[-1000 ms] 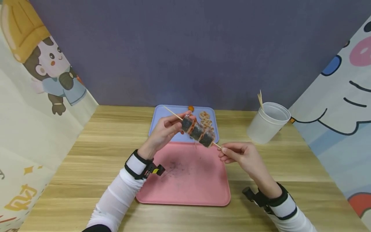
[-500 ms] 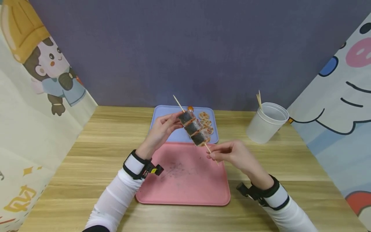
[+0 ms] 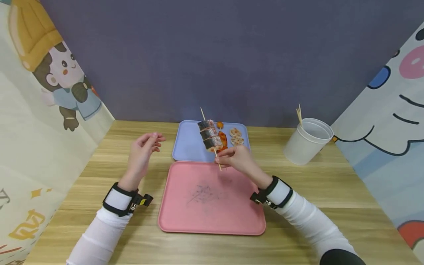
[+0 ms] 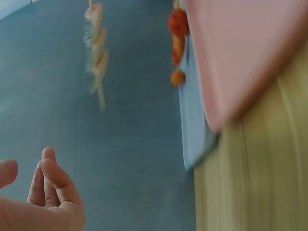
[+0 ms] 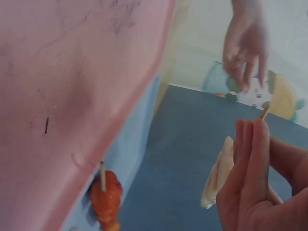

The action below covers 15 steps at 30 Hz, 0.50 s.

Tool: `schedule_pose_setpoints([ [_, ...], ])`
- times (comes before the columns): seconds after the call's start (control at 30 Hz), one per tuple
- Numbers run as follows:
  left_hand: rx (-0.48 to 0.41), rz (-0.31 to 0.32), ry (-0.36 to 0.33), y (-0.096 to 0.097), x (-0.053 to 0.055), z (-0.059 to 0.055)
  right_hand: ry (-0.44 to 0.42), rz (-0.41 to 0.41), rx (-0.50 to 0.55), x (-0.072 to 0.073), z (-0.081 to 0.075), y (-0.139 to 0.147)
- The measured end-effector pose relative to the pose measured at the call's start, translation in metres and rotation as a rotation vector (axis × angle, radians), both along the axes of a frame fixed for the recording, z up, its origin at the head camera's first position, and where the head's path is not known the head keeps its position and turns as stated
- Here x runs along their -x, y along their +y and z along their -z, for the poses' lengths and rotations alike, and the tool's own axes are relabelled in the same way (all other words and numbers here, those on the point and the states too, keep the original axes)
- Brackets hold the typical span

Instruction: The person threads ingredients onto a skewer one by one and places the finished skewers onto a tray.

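My right hand (image 3: 238, 160) pinches the bare lower end of a food skewer (image 3: 210, 136) between thumb and fingers. Three pieces, dark on one side and pale on the other, are threaded on its wooden stick, which stands nearly upright and leans left above the blue tray (image 3: 185, 145). In the right wrist view the fingers partly hide the skewer's pieces (image 5: 219, 175). My left hand (image 3: 140, 152) is off to the left over the wooden table, holding nothing, its fingers relaxed. On the blue tray lie an orange-red skewer (image 3: 222, 139) and pale round slices (image 3: 236, 137).
A pink tray (image 3: 212, 224) with dark smudges lies in front of the blue one. At the right stands a white plastic bucket (image 3: 299, 149) with several wooden sticks (image 3: 299, 115) leaning out. A grey-blue wall (image 3: 212, 55) rises behind the table.
The left hand has let go of the skewer's upper part and moved left. The right hand has carried the skewer left and turned it more upright, uncovering the orange-red skewer.
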<state>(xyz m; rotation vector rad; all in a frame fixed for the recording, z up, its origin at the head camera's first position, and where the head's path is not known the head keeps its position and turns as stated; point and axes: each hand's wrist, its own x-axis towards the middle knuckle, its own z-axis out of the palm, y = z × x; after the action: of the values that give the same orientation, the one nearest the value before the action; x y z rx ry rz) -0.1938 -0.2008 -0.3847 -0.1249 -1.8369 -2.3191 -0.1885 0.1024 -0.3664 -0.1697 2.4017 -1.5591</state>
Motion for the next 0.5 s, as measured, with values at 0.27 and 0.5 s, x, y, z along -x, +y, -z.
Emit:
schedule_pose_setpoints([
  [0.27, 0.049, -0.125, 0.01, -0.043, -0.02, 0.001, 0.037, 0.065, -0.13, 0.026, 0.017, -0.022],
  [0.5, 0.055, -0.182, 0.014, -0.064, -0.026, -0.002, 0.028, 0.117, -0.118, 0.04, 0.029, -0.035],
])
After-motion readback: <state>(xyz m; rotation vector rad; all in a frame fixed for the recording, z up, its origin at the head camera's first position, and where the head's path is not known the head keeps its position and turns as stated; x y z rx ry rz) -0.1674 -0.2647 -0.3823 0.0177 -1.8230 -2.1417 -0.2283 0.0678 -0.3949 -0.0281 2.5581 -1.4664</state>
